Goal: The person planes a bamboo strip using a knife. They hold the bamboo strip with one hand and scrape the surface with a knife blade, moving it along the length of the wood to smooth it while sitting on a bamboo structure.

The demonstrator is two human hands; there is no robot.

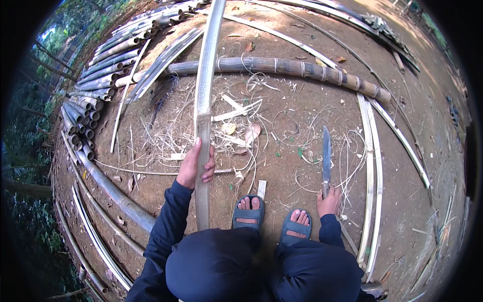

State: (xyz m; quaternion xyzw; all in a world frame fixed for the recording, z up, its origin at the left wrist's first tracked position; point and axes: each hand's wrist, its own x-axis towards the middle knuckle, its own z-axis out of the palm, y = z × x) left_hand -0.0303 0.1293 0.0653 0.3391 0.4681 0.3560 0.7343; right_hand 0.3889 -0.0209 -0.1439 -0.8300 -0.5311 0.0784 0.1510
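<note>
A long split bamboo strip [205, 90] stretches from beside my left knee up past the top of the view. My left hand [195, 165] is closed round its lower part, thumb on one edge and fingers on the other. The strip's pale hollow inner side faces me, with a darker stretch below a node. Off to the right, my right hand [328, 201] grips the handle of a long knife [326, 156]. Its dark blade points away from me, apart from the strip. Thin bamboo shavings [176, 138] litter the ground beyond my sandals.
A thick bamboo pole [282, 66] lies crosswise ahead, under the strip. Stacked bamboo poles [108, 75] fill the far left. Pale split strips [370, 176] lie to my right, and another pole [113, 189] runs along my left. My sandalled feet [247, 214] are on bare soil.
</note>
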